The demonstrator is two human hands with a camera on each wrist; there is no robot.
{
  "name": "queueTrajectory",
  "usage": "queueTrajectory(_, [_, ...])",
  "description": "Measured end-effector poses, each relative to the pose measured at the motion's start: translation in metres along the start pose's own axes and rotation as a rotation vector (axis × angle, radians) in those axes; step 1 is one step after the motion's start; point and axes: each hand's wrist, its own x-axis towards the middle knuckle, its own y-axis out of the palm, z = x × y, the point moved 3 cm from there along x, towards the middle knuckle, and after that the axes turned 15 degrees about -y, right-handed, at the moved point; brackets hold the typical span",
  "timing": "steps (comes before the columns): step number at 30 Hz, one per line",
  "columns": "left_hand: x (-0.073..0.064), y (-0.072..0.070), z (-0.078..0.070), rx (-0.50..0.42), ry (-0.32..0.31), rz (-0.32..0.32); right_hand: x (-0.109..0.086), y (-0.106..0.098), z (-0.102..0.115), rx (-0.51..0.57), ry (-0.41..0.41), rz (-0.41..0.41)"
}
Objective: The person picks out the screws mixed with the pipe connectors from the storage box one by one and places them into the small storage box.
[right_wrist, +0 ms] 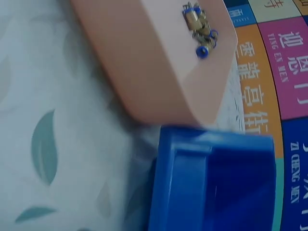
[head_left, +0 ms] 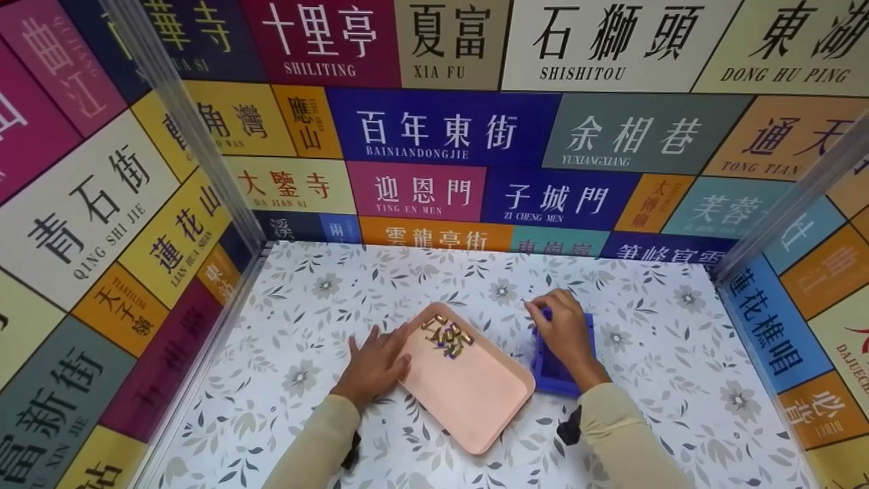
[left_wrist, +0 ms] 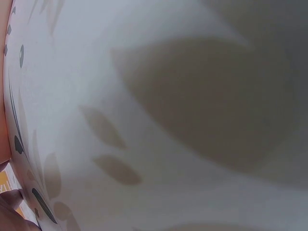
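A pale pink tray (head_left: 468,401) lies slantwise on the table. Several small brass-coloured metal fittings (head_left: 449,337) with blue rings are heaped near its far end; the right wrist view also shows these fittings (right_wrist: 199,29). My left hand (head_left: 377,363) rests at the tray's left side, fingers spread and touching the rim. Above a blue bin (head_left: 553,367) right of the tray is my right hand (head_left: 562,329), thumb and forefinger pinched together. A tiny light-coloured piece shows at those fingertips, too small to identify. The right hand hides part of the blue bin (right_wrist: 180,192).
A white tabletop (head_left: 305,421) with a leaf and flower print lies under everything. Panels with coloured street-name signs (head_left: 441,129) enclose its back and both sides, with clear corner strips (head_left: 197,122) at the joints.
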Motion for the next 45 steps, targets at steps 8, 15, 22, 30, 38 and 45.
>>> queueTrajectory(8, [-0.001,-0.001,0.001,-0.015,-0.005,0.017,-0.023,-0.022,-0.018,-0.047,0.087,0.018])
queueTrajectory(15, [-0.001,-0.002,0.0,-0.009,0.026,-0.031,-0.04,-0.036,-0.026,-0.076,0.103,0.036])
queueTrajectory(22, [-0.001,-0.002,0.0,-0.008,0.031,-0.039,-0.051,-0.043,-0.03,-0.097,0.138,0.057])
queueTrajectory(30, [0.0,0.001,0.001,0.001,0.049,-0.055,-0.056,-0.045,-0.031,-0.098,0.156,0.07])
queueTrajectory(38, [-0.001,-0.001,0.001,-0.022,0.056,-0.057,-0.059,-0.045,-0.032,-0.103,0.132,0.067])
queueTrajectory(45, [-0.002,-0.002,0.002,-0.019,0.064,-0.058,-0.061,-0.044,-0.033,-0.115,0.115,0.061])
